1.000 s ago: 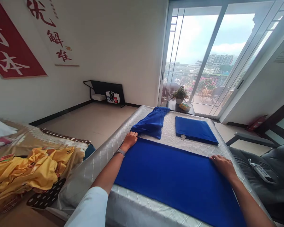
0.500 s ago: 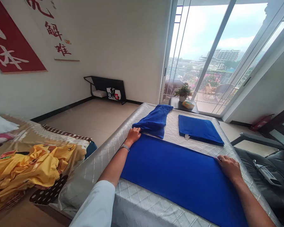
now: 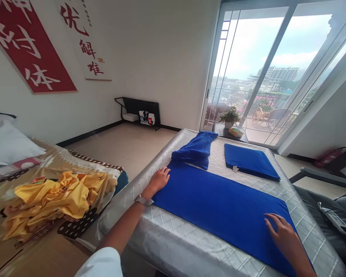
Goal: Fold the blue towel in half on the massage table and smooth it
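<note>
A long blue cloth [image 3: 219,202] lies flat and smooth across the silver quilted mattress [image 3: 187,232]. At its left edge rests my left hand [image 3: 159,179], open, fingers loosely extended. Toward the cloth's right end is my right hand [image 3: 284,232], open with fingers apart; whether it touches the fabric I cannot tell. Neither hand grips anything. Just beyond the flat cloth's far left corner, a rumpled blue cloth [image 3: 194,152] sits in a heap. A neatly folded blue cloth [image 3: 250,159] with a white tag lies farther back on the right.
On the left, a yellow garment [image 3: 63,196] is bunched on a patterned bed cover [image 3: 106,186]. A black armchair [image 3: 317,204] with a power strip [image 3: 336,219] on it stands to the right. Past the mattress are a potted plant [image 3: 230,117] and a glass sliding door [image 3: 256,73].
My right hand has left the cloth's far right corner and moved nearer to me. My left hand has let go of the far left corner and slid back along the edge. The view has swung left.
</note>
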### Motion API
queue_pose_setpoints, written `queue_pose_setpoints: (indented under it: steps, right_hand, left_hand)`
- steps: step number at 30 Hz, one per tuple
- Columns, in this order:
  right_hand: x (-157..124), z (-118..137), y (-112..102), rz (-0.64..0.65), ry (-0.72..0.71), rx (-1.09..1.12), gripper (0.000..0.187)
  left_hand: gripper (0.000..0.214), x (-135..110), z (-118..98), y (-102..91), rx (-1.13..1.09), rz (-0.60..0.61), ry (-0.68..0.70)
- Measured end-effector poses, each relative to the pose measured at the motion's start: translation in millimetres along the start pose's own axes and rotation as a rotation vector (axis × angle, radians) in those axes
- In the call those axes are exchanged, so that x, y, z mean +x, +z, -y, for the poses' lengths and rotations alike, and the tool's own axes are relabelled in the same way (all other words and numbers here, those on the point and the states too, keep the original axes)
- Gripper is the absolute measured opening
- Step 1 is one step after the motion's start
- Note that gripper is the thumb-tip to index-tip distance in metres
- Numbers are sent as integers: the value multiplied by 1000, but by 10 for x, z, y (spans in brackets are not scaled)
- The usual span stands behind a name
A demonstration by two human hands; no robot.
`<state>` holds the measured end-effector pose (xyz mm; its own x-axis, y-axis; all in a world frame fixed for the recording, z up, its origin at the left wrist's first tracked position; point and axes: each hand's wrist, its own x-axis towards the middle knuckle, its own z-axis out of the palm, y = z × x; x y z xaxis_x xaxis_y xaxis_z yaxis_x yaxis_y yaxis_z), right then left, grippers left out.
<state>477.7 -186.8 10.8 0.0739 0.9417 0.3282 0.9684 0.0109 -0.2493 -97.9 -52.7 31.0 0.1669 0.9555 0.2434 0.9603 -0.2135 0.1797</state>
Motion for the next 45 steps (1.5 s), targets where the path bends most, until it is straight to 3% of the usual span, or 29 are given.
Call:
queue_pose_setpoints:
  steps: [4, 7, 11, 15, 19, 26, 29, 31, 35, 39, 42, 45]
  right_hand:
    - [-620, -353, 28, -2, 12, 18, 44]
    - [-923, -645, 76, 26, -42, 5, 42]
    - [-1064, -844, 130, 59, -8, -82, 49]
    - [-1088, -873, 171, 115, -44, -187, 63]
    - [-1092, -873, 200, 129, -68, -268, 63]
    - [-1098, -744, 134, 163, -37, -347, 61]
    - [-1103, -512, 32, 146, 51, -397, 60]
    - [-1058, -237, -44, 111, 102, -421, 63]
    - [-808, 635, -101, 118, 85, -368, 65]
    - [-534, 1596, 40, 290, -54, -225, 61]
    - [-455, 2042, 171, 390, -113, -146, 60]
    - [-474, 2176, 255, 441, -119, -130, 59]
  left_hand:
    - [58, -740, -59, 100, -15, 66, 55]
    - [65, -1051, -74, 166, 2, 115, 1]
    - [67, -1106, -64, 152, 14, 159, -35]
    - [73, -1087, -64, 88, 20, 238, -55]
    - [77, -1112, -88, 21, 23, 293, -80]
    - [77, -1151, -145, -25, 80, 233, -99]
    - [73, -1142, -366, -3, 96, 134, -95]
    - [68, -1103, -653, 21, 53, 96, -1]
    - [61, -971, -1430, 82, -66, 120, 339]
    - [59, -875, -2031, 213, -130, 155, 570]
    - [57, -878, -2196, 346, -122, 154, 562]
    - [57, -928, -2163, 434, -100, 157, 547]
